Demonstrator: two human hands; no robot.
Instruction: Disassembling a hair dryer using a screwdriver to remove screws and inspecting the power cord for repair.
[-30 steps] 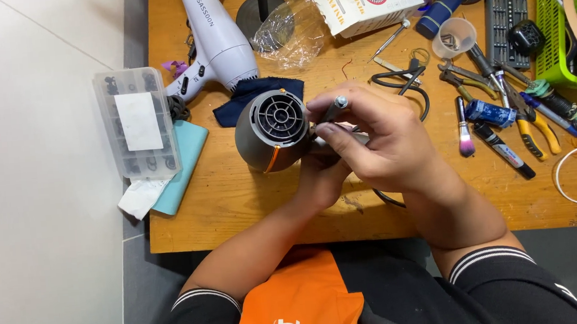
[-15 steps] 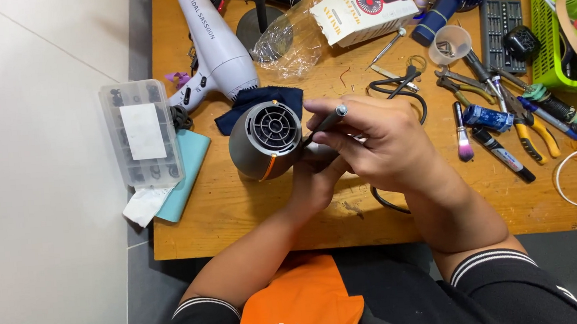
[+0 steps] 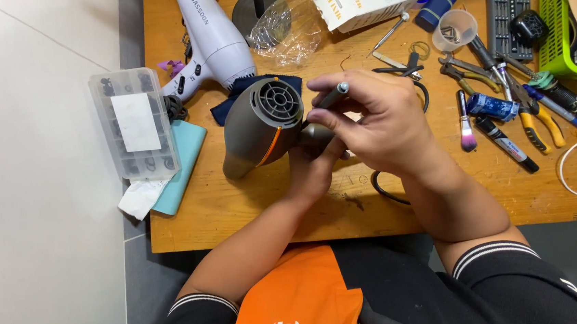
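Note:
A grey hair dryer [image 3: 258, 126] with an orange stripe lies on the wooden table [image 3: 251, 206], its round rear grille facing up. My left hand [image 3: 313, 163] grips its handle from below, mostly hidden under my right hand. My right hand [image 3: 374, 117] pinches a thin screwdriver [image 3: 331, 97] with a pale cap, its tip pointing down at the dryer body beside the grille. A dark blue cloth [image 3: 238, 94] lies under the dryer's far side.
A white hair dryer [image 3: 214, 41] lies at the back left. A clear parts box [image 3: 136, 122] sits on the left edge over a teal pad. Pliers, markers, a brush [image 3: 465, 124], a bit set and a green basket [image 3: 576, 23] crowd the right.
The grey dryer has tilted, so its grille now points more to the right and up. My right hand shifted slightly with the screwdriver; the view moved a little.

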